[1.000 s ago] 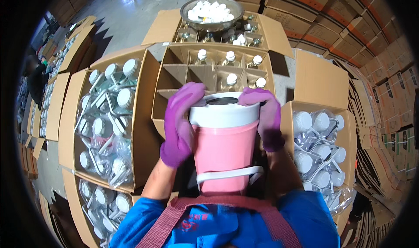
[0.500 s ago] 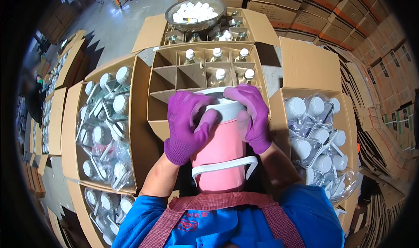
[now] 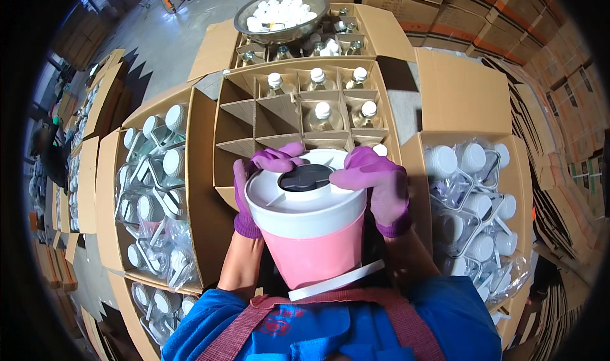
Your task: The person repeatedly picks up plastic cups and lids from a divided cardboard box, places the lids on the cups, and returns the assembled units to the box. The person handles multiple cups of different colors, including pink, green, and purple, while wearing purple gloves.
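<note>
A pink flask-like jug [image 3: 314, 253] with a broad white end [image 3: 270, 199] tilts up in front of my chest. A dark round piece [image 3: 306, 177] sits in the middle of that end. A white handle [image 3: 337, 281] crosses the jug's lower side. My left hand [image 3: 277, 160], in a purple glove, grips the white end from the left, its fingers bent over the rim. From the right, my gloved right hand [image 3: 385, 186] closes on the rim, its fingertips at the edge of the dark piece. Part of the left hand is hidden behind the jug.
Ahead stands a divided carton [image 3: 244, 180] with several white-capped glass bottles [image 3: 323, 115]. Behind it, a metal bowl [image 3: 279, 37] of small white caps rests on another carton. Open cartons flank me, filled with white-capped items with handles [image 3: 476, 208]. Stacked boxes [image 3: 438, 30] stand far right.
The jug's upper end has tipped toward me, bringing the white end with its dark round piece into view. Both hands have shifted around the rim. The right fingers now reach the dark piece.
</note>
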Available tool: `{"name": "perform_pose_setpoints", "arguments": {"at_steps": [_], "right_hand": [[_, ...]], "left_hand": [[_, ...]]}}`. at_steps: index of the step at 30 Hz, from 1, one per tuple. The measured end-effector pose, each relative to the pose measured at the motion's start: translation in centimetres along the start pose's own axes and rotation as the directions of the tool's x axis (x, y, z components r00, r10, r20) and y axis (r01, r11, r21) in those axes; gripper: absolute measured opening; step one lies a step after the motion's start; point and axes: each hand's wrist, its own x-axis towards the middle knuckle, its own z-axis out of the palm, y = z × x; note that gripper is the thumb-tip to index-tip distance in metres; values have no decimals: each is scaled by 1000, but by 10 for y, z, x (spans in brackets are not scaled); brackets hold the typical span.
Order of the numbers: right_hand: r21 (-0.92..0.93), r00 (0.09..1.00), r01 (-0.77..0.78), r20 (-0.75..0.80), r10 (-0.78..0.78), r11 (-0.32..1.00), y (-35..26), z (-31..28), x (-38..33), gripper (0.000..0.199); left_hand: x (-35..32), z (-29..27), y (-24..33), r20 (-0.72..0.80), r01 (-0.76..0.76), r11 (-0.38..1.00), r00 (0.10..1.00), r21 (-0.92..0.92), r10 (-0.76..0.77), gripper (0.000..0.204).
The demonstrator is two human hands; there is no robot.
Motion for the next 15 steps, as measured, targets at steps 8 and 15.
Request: {"name": "perform_pose_setpoints", "arguments": {"at_steps": [8, 15], "right_hand": [[695, 888, -241, -124, 443, 677, 55, 30, 2, 56], [805, 651, -477, 54, 757, 352, 48, 33, 52, 85]], "left_hand": [[-41, 3, 41, 188, -305, 722, 952, 621, 241, 43], [-38, 85, 78, 460, -547, 202, 814, 812, 354, 38]]}}
